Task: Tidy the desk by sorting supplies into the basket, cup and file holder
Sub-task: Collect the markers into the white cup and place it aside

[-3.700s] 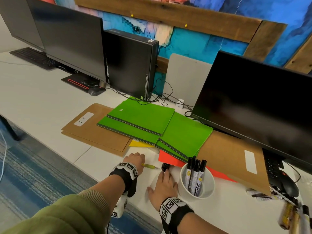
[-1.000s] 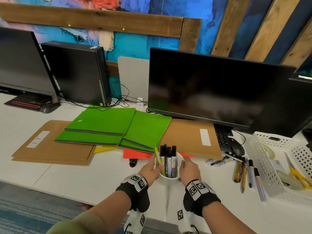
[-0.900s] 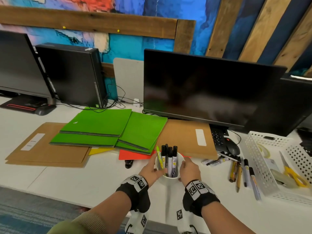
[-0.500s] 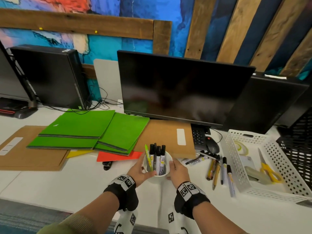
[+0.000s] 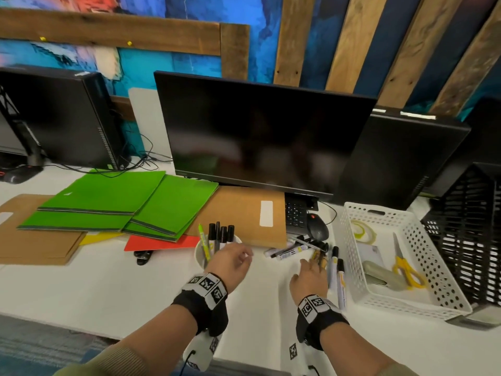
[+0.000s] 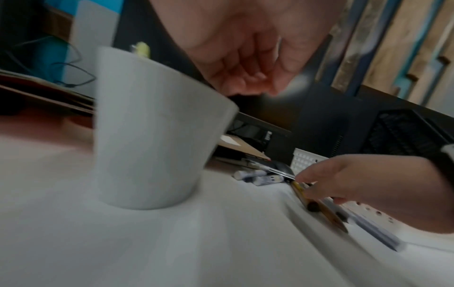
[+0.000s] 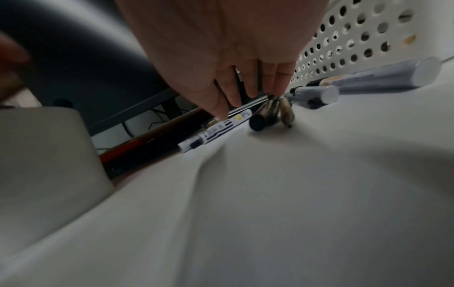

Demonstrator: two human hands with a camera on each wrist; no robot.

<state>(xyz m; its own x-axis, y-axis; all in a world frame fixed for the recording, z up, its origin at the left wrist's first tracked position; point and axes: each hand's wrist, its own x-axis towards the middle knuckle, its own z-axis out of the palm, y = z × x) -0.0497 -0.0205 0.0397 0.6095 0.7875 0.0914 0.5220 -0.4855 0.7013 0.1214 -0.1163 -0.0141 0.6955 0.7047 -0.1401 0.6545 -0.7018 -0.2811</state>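
You are in the pen-sorting step. The white cup [image 5: 201,249] stands upright on the surface [image 5: 108,289], already carrying several black markers [image 5: 220,234] and a green highlighter [image 5: 203,241]. Your left hand [image 5: 230,263] hovers just beside the cup's rim, its grip loose and holding nothing. Your right hand [image 5: 307,279] reaches to the loose pens [image 5: 334,267] lying between the cup and the white basket [image 5: 352,256]; its fingers [image 7: 248,87] are extended, tips down onto a cluster of brown pencils [image 7: 272,110], the grip still apart and not yet closed on anything.

Next you likely need to curl those fingers round one or two pencils, lift them clear of the neighbouring markers, and carry them across to the cup. The pencils lie touching one another and close to the basket wall, so a careless pinch could roll the rest away.

The basket already holds scissors [image 5: 406,263] and tape [image 5: 362,230]. The green folders [image 5: 122,202] and brown envelopes [image 5: 244,213] still lie flat, waiting for the black file holder [image 5: 466,240].
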